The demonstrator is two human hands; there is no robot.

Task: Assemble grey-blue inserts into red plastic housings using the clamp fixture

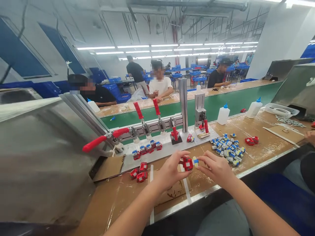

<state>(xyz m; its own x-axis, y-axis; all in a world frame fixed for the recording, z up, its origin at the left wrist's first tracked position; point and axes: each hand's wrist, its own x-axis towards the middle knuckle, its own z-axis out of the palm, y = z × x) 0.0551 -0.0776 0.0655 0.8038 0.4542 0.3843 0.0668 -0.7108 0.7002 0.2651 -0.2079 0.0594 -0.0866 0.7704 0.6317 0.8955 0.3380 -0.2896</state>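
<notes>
My left hand [171,167] pinches a red plastic part [187,164] between thumb and fingers, above the front of the bench. In the fingertips of my right hand [215,167] is a small blue, white and yellow block [195,161], held against or very close to the red part's right side; whether they touch I cannot tell. A heap of similar blue-and-white blocks [227,149] lies beyond my right hand. Several red parts [141,176] are grouped left of my left hand. Behind them stands a row of blue-and-white pieces with red [149,147] on a white board.
Toggle clamps with red handles [138,110] line a metal rail behind the hands. Another clamp [205,126] presses on a red part. White bottles with blue caps [223,114] stand by the green conveyor belt [236,100]. Co-workers sit across it; another person's hand [310,136] shows far right.
</notes>
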